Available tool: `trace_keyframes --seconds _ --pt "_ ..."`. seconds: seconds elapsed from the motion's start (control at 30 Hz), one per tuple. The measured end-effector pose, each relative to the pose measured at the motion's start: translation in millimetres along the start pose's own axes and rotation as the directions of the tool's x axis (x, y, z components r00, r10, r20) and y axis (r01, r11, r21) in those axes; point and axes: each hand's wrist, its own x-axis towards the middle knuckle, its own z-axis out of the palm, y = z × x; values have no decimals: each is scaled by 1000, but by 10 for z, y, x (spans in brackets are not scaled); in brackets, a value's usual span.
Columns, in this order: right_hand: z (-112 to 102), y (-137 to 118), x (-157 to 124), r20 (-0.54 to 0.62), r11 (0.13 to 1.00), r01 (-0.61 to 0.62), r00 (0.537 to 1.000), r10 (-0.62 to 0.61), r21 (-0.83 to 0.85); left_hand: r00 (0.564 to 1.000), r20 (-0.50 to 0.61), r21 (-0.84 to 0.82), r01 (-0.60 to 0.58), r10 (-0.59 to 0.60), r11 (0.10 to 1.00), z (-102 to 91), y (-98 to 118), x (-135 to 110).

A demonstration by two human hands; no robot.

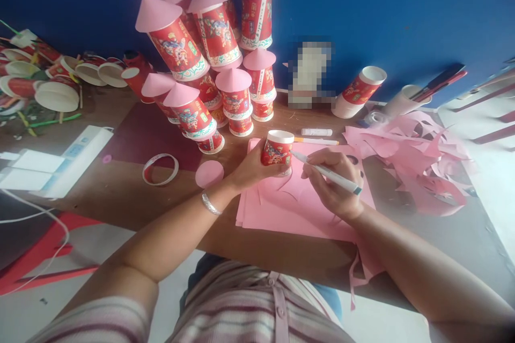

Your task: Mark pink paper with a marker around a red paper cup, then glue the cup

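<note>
My left hand (257, 168) is wrapped round a small red paper cup (278, 151) with printed figures, holding it upright over a stack of pink paper (277, 206). In my right hand (340, 179) is a white marker pen (337, 177) with a dark end, its tip pointing left at the cup's side. Whether the tip touches the cup, I cannot tell. Behind the cup, a white cap (316, 132) and an orange-and-white marker (317, 141) lie on the table.
Red cups with pink paper cones (219, 27) stand stacked at the back. Pink paper scraps (426, 163) pile up on the right, near a pen holder (408, 97). A paper ring (160, 169), pink disc (210, 173) and white power strip (76, 161) lie on the left.
</note>
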Motion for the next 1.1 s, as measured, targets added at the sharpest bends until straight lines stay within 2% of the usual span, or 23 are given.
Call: trace_keyframes --seconds 0.23,0.4,0.63,0.93,1.1 --pt "-39 -96 -8 32 999 51 998 -50 -15 998 -58 -93 -40 35 995 -87 -79 18" --pt "-3 -101 -17 18 991 114 993 -113 -71 999 -15 -83 -48 47 995 -87 -84 10" --pt "-11 -98 103 35 965 190 982 -186 -183 1000 -7 -116 -24 23 993 -72 -43 24" --pt "70 -6 127 8 968 226 974 -227 -112 1000 -14 -75 -23 22 997 -92 -94 39" --pt "52 -1 136 18 970 216 976 -215 -116 999 33 -37 -26 27 999 -86 -82 39"
